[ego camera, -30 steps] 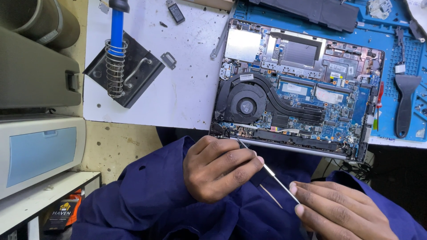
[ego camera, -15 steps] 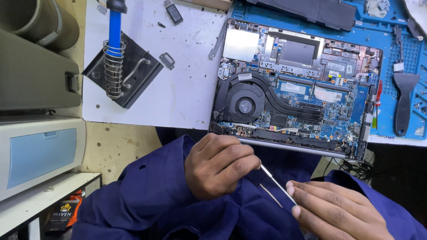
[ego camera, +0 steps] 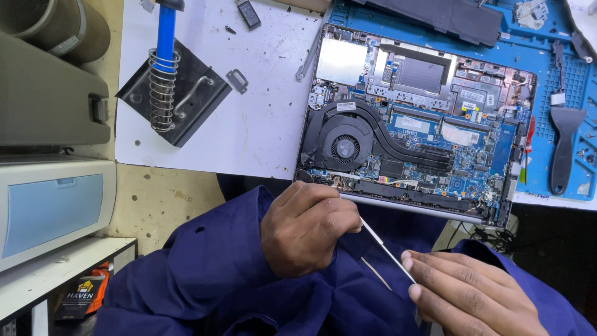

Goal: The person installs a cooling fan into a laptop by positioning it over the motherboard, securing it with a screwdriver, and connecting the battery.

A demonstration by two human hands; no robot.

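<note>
Tweezers (ego camera: 387, 251), thin and silvery, span the gap between the person's two hands, low in the scene and just near of the opened laptop (ego camera: 415, 127). The left hand (ego camera: 308, 227) is curled into a loose fist with its grip clamped on the upper end of the tool; the right hand (ego camera: 476, 295) lies flatter, its fingertips (ego camera: 411, 274) closed on the lower end. Both hands rest over the dark blue work jacket (ego camera: 205, 280), off the worktop (ego camera: 249, 112).

The laptop lies bottom cover off, its round fan (ego camera: 344, 148), heat pipe and blue circuit board bare, and its near edge hangs slightly past the edge of the worktop, right above the hands. A slip of the pointed tips toward that edge could scratch the board or snag the loose wires (ego camera: 491, 235) trailing off at the near right corner. Anything small pinched in the tool, if there is anything, cannot be made out; dropped here, it would fall into the folds of cloth and be hard to find. Pressing both ends at once could also bend the tool's thin arms. Far left, a blue-handled soldering iron (ego camera: 165, 43) sits in its coiled stand (ego camera: 163, 93), well apart from the hands.
</note>
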